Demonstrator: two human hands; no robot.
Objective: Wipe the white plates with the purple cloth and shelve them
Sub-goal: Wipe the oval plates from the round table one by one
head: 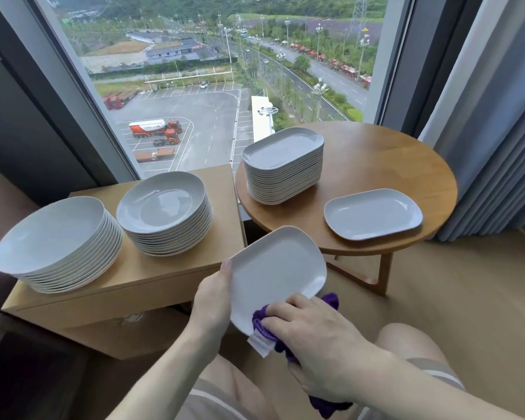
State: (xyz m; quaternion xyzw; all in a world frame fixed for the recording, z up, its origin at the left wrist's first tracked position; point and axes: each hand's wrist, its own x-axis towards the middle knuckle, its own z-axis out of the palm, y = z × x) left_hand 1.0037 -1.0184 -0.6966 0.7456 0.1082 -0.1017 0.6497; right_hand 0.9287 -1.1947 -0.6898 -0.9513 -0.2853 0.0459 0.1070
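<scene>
Left hand (213, 301) grips white rounded-rectangular ceramic plate (278, 275) by its rim, over my lap | right hand (314, 331) clutches soft purple cloth (262, 324) against it | I judge it stiff, slippery, breakable: hold edges.

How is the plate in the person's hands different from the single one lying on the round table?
The held plate is tilted and gripped by the left hand; the single plate lies flat, untouched, on the round table. The purple cloth touches only the held plate. Both are white, rounded rectangles.
</scene>
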